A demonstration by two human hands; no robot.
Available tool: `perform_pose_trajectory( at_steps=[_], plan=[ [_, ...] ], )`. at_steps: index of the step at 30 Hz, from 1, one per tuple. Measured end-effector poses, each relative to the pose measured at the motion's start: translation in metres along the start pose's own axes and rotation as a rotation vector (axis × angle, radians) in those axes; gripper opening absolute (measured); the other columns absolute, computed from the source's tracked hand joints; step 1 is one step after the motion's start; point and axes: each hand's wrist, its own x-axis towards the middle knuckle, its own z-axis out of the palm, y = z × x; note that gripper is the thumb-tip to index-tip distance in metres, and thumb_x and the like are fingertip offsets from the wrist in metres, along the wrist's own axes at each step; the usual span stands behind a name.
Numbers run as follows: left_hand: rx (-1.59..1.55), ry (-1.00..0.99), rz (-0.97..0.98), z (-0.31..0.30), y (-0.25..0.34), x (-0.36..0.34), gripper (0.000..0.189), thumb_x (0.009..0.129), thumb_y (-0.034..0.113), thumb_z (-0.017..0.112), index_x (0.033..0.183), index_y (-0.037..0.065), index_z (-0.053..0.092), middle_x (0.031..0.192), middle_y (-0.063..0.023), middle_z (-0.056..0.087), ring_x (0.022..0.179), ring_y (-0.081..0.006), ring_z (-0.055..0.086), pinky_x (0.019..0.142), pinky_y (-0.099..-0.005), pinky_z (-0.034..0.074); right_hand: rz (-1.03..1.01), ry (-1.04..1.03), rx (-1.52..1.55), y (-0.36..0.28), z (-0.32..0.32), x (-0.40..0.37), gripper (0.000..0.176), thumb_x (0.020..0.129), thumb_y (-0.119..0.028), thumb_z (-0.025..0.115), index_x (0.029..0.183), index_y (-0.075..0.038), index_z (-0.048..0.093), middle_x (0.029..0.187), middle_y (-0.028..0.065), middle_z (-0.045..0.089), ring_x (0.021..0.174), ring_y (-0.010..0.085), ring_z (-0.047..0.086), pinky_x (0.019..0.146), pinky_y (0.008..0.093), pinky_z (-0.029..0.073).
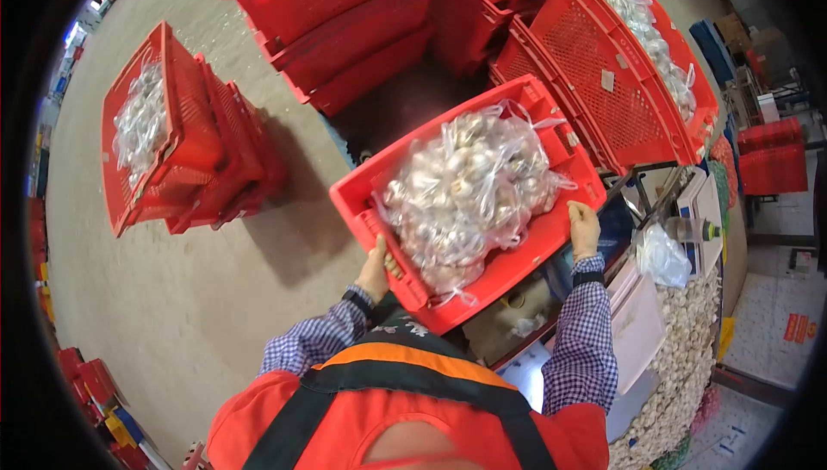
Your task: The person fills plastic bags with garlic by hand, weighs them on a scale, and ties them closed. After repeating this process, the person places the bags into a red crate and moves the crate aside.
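Note:
A red plastic crate (508, 279) is held in front of my body, tilted in view. Inside it lie clear plastic bags of garlic bulbs (469, 186). My left hand (375, 273) is closed around the crate's near left side, with fingers at the handle. My right hand (584, 227) grips the crate's right end at the rim, its fingers partly hidden by the edge.
Stacked red crates (353, 31) stand beyond the held crate. Another stack (194, 143) with bagged garlic is on the floor at the left. More crates (594, 65) lean at the upper right. Loose garlic (680, 367), a plastic bag (663, 256) and a bottle (689, 230) lie right.

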Motion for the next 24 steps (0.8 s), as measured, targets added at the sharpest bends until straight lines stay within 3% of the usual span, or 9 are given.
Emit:
perform_pose_trajectory(
  at_steps=[1,3,6,9,13,17,24],
  plan=[
    [0.044,0.045,0.015,0.008,0.004,-0.006,0.044,0.089,0.052,0.054,0.066,0.018,0.038,0.053,0.0037,0.032,0.044,-0.0134,0.034,0.045,-0.0302,0.034,0.000,0.006,-0.130,0.006,-0.003,0.026,0.030,0.085,-0.027,0.063,0.101,-0.002,0.066,0.100,0.0170,0.065,0.093,0.0285,0.061,0.085,0.0346,0.047],
    [0.064,0.071,0.013,0.012,0.005,-0.008,0.046,0.088,0.047,0.059,0.062,0.017,0.037,0.048,0.0020,0.033,0.040,-0.0149,0.035,0.043,-0.0321,0.037,-0.082,0.141,-0.309,0.021,0.000,0.071,0.035,0.083,-0.030,0.065,0.105,-0.002,0.064,0.108,0.0173,0.062,0.101,0.0310,0.058,0.090,0.0378,0.045],
    [0.142,0.150,-0.022,0.018,0.010,-0.009,0.043,0.089,0.038,0.060,0.059,0.017,0.038,0.047,0.0011,0.034,0.040,-0.0161,0.036,0.042,-0.0328,0.035,-0.142,0.176,-0.468,0.048,0.013,0.139,0.050,0.079,-0.038,0.068,0.111,-0.001,0.060,0.114,0.0181,0.059,0.109,0.0338,0.054,0.094,0.0409,0.043],
    [0.162,0.272,-0.075,0.025,0.017,-0.007,0.045,0.088,0.035,0.062,0.056,0.016,0.037,0.045,-0.0013,0.035,0.038,-0.0184,0.036,0.042,-0.0336,0.035,-0.012,-0.071,-0.438,0.079,0.031,0.180,0.057,0.081,-0.051,0.060,0.113,-0.004,0.060,0.111,0.0187,0.061,0.105,0.0348,0.057,0.091,0.0415,0.045],
    [0.154,0.290,-0.112,0.034,0.041,0.001,0.045,0.088,0.035,0.062,0.056,0.016,0.037,0.045,-0.0014,0.036,0.038,-0.0179,0.036,0.042,-0.0334,0.034,0.120,-0.205,-0.501,0.084,0.039,0.188,0.052,0.080,-0.054,0.058,0.095,-0.005,0.063,0.092,0.0212,0.064,0.088,0.0401,0.061,0.077,0.0466,0.046],
    [0.263,0.324,-0.124,0.052,0.101,0.015,0.046,0.088,0.035,0.062,0.055,0.016,0.037,0.045,-0.0007,0.036,0.038,-0.0166,0.036,0.042,-0.0322,0.033,0.210,-0.220,-0.364,0.073,0.038,0.177,0.048,0.084,-0.051,0.056,0.096,-0.006,0.066,0.095,0.0189,0.065,0.090,0.0379,0.061,0.078,0.0432,0.046],
    [0.598,0.150,-0.165,0.081,0.244,0.091,0.040,0.086,0.034,0.064,0.058,0.016,0.042,0.046,0.0005,0.036,0.039,-0.0150,0.035,0.041,-0.0304,0.030,0.374,-0.051,-0.121,0.066,0.066,0.116,0.046,0.089,-0.042,0.056,0.107,0.000,0.064,0.094,0.0177,0.067,0.088,0.0282,0.063,0.078,0.0359,0.046]
  ],
)
